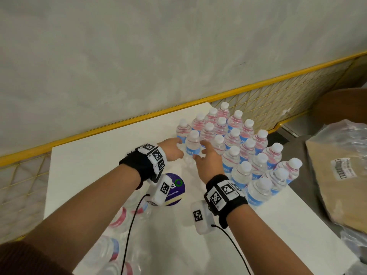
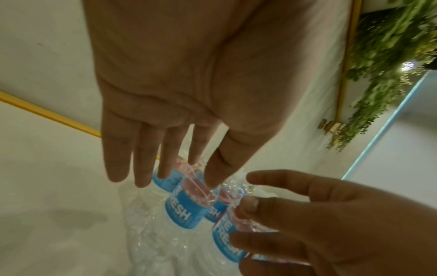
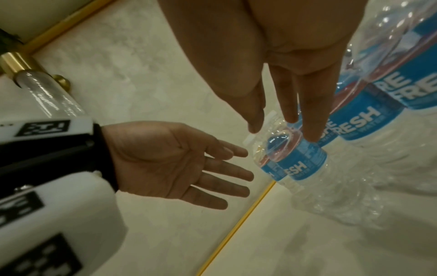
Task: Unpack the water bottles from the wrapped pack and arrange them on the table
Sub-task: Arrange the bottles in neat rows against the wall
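While both arms reach forward over the white table, the left hand and the right hand flank one upright water bottle at the near-left corner of the standing group. That bottle stands on the table with its white cap up and its blue label facing the person. The left hand, at the bottle's nine o'clock, has its fingers stretched out and slightly spread, palm turned toward the bottle, grasping nothing; whether the fingertips touch the plastic I cannot tell. The right hand sits at the bottle's four o'clock, fingers extended and loose, also holding nothing, its tips close against the neighbouring bottles.

The arranged bottles stand in tight rows running from the table's twelve o'clock edge toward three o'clock, caps white, labels blue, a pink tint near the shoulders. At the table's seven o'clock lies the wrapped pack, clear film with bottles on their sides inside it. A round purple sticker shows on the tabletop just under the left wrist. Black wristbands carry white marker blocks on both wrists, with thin black cables trailing back. A yellow-framed wire fence runs behind the table, and crumpled plastic over brown card lies off at three o'clock.
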The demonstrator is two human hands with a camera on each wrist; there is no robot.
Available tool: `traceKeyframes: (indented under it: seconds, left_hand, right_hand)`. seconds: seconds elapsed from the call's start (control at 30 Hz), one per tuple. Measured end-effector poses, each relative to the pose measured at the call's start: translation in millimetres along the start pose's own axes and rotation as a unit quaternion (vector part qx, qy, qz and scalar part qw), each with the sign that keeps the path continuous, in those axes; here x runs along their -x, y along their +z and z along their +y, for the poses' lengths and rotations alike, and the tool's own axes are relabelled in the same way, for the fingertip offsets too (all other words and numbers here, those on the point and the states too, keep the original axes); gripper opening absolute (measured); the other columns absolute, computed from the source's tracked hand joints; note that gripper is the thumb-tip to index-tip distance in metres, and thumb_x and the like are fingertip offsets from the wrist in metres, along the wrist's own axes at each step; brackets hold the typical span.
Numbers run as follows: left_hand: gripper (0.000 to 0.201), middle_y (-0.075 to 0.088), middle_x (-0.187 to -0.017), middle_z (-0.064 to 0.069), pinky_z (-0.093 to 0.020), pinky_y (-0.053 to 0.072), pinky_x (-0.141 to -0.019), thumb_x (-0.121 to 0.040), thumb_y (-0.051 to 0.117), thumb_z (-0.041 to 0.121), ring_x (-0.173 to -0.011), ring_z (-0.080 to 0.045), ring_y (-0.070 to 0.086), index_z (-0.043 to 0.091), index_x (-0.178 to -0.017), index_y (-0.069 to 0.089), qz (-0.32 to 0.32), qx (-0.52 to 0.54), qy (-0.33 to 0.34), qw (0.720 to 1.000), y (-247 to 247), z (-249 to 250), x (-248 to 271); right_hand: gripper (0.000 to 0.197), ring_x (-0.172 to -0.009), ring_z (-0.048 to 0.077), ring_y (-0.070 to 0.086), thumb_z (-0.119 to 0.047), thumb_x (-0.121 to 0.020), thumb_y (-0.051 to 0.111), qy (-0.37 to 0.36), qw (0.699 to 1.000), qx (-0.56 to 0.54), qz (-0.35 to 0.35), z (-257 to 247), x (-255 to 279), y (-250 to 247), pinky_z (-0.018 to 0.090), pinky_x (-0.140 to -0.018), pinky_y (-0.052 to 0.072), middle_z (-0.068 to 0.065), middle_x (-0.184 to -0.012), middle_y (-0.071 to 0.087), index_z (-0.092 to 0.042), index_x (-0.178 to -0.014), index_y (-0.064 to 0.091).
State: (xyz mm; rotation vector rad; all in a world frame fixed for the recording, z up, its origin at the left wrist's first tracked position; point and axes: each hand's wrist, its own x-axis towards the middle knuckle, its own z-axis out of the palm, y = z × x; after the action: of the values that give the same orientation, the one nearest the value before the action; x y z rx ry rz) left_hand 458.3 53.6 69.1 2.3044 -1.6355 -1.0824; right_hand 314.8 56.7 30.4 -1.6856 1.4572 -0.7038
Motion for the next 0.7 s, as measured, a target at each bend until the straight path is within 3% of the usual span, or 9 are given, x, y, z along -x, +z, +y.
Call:
traceKeyframes:
  seconds: [0.1, 0.2, 0.27, 0.4, 0.53, 0.7]
  left_hand:
    - [0.058, 0.041, -0.145, -0.007, -0.029, 0.036, -0.105, -0.089, 0.058, 0.021, -0.13, -0.023, 0.043, 0.018, -0.143, 0.036, -0.012, -0.032, 0.003, 0.999, -1.5, -9.0, 29.2]
    - [0.052, 0.047, -0.141, -0.006, -0.027, 0.037, -0.102, -0.09, 0.057, 0.024, -0.126, -0.021, 0.047, 0.018, -0.139, 0.042, -0.003, -0.053, 0.021, 0.998, -3.6, -19.7, 69.5]
    - [0.05, 0.048, -0.139, -0.005, -0.026, 0.038, -0.099, -0.091, 0.057, 0.024, -0.125, -0.021, 0.048, 0.018, -0.138, 0.043, -0.005, -0.046, 0.03, 0.998, -3.9, -30.8, 100.3]
    - [0.042, 0.052, -0.136, -0.002, -0.026, 0.039, -0.101, -0.09, 0.058, 0.022, -0.123, -0.018, 0.05, 0.019, -0.131, 0.051, 0.039, -0.018, 0.081, 0.996, 1.2, -63.4, 165.2]
    - [0.032, 0.059, -0.125, 0.003, -0.017, 0.041, -0.084, -0.088, 0.062, 0.019, -0.11, -0.015, 0.057, 0.021, -0.12, 0.059, 0.091, 0.019, 0.146, 0.985, 19.1, -99.5, 219.9]
    - [0.032, 0.057, -0.129, 0.0, -0.016, 0.035, -0.089, -0.088, 0.062, 0.013, -0.112, -0.016, 0.056, 0.018, -0.119, 0.061, 0.082, -0.019, 0.158, 0.984, 37.3, -129.0, 241.3]
  right_hand:
    - [0.046, -0.114, 0.026, 0.056, -0.017, -0.092, 0.057, 0.001, 0.999, 0.016, -0.037, -8.9, 27.2, -3.0, 0.03, -0.093, 0.042, 0.012, -0.129, 0.055, -0.017, -0.136, 0.043]
    - [0.039, -0.103, 0.021, 0.057, -0.018, -0.091, 0.058, 0.001, 0.997, 0.011, -0.071, -19.0, 58.9, -2.0, 0.02, -0.077, 0.043, 0.01, -0.124, 0.057, -0.017, -0.13, 0.048]
    - [0.035, -0.097, 0.018, 0.056, -0.017, -0.091, 0.058, 0.002, 0.996, 0.01, -0.088, -25.0, 84.1, 1.4, 0.02, -0.072, 0.042, 0.009, -0.119, 0.059, -0.017, -0.125, 0.052]
    - [0.029, -0.095, 0.02, 0.058, -0.017, -0.088, 0.061, -0.015, 0.992, 0.03, -0.124, -31.6, 139.0, 14.0, 0.024, -0.075, 0.042, 0.009, -0.111, 0.064, -0.014, -0.117, 0.058]
    - [0.028, -0.099, 0.02, 0.061, -0.022, -0.086, 0.065, -0.03, 0.987, 0.053, -0.145, -33.9, 194.3, 32.0, 0.018, -0.077, 0.037, 0.004, -0.11, 0.064, -0.015, -0.113, 0.062]
    - [0.03, -0.108, 0.016, 0.059, -0.024, -0.088, 0.061, -0.032, 0.98, 0.03, -0.196, -38.8, 247.2, 60.7, 0.017, -0.085, 0.038, 0.0, -0.121, 0.061, -0.019, -0.118, 0.06]
